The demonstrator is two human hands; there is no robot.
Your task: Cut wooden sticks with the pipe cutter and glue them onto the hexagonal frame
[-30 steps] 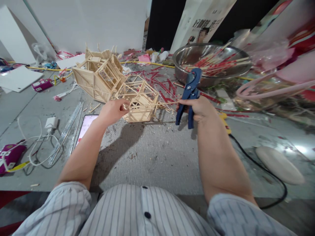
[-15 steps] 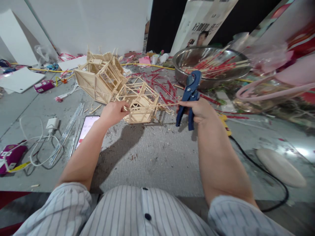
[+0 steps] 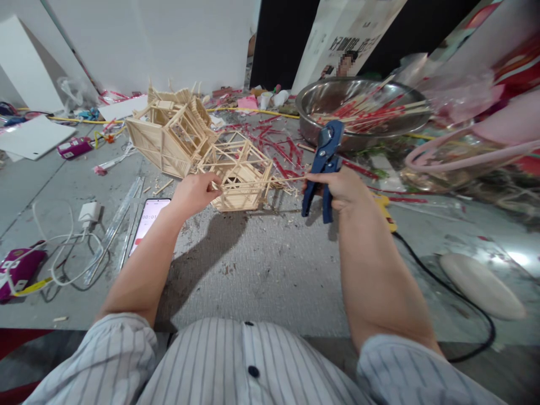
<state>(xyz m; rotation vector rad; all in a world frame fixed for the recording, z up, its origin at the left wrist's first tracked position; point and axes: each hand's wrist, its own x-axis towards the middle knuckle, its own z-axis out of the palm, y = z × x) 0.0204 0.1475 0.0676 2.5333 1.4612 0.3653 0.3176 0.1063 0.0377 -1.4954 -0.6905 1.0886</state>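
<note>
A thin wooden stick [image 3: 283,180] stretches level between my two hands, in front of a small many-sided frame [image 3: 242,197] built of sticks. The fingertips of my left hand [image 3: 197,190] pinch its left end. In my right hand [image 3: 346,188] are blue-handled cutters [image 3: 324,163], tilted with the head up, while the thumb and finger also hold the stick's right end. The cutters' blade is not on the stick. Behind and to the left of the small frame stands a larger stick-built model [image 3: 169,132], which seems to touch it.
A steel bowl [image 3: 307,121] with red-wrapped sticks stands at the back right. A phone [image 3: 149,216] lies by my left forearm, a charger [image 3: 89,214] with white cable further left. A yellow tool [image 3: 385,212] with a black cord [image 3: 439,277] lies behind my right forearm.
</note>
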